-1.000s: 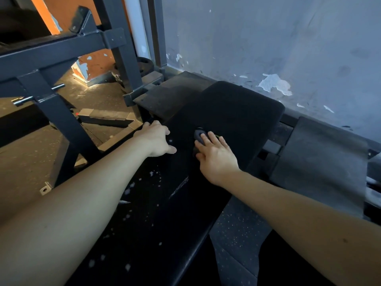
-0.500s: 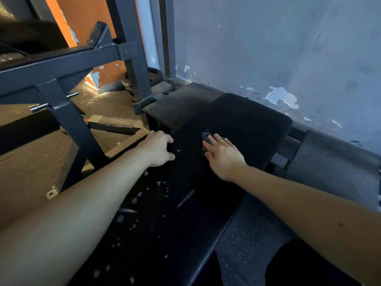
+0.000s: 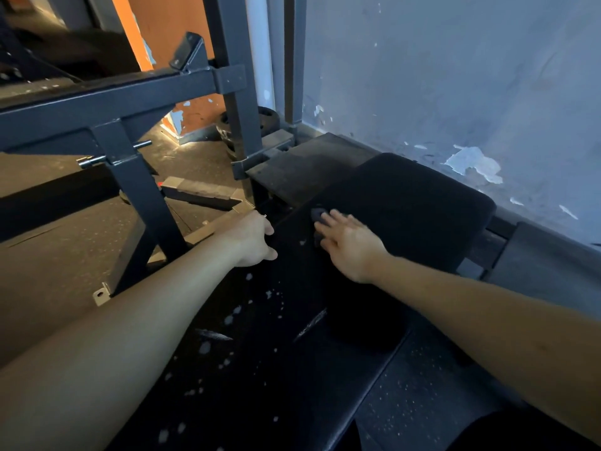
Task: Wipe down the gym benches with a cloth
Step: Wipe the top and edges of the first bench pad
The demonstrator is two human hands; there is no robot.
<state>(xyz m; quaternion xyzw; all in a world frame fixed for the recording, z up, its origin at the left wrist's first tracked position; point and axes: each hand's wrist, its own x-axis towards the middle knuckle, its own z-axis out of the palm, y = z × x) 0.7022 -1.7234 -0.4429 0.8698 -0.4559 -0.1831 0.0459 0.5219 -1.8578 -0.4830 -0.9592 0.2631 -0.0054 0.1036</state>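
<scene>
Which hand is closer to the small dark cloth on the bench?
Right. The right hand presses flat on the cloth; the left hand grips the bench edge to the cloth's left, apart from it.

Mostly covered by the flat right hand: the cloth, only a dark corner out past the fingertips. Curled over the bench edge, out of sight: the fingertips of the left hand. Cut off below: both forearms, the bench's near end. Cropped left and above: the steel frame. Too dim to name: a round thing behind the upright.
</scene>
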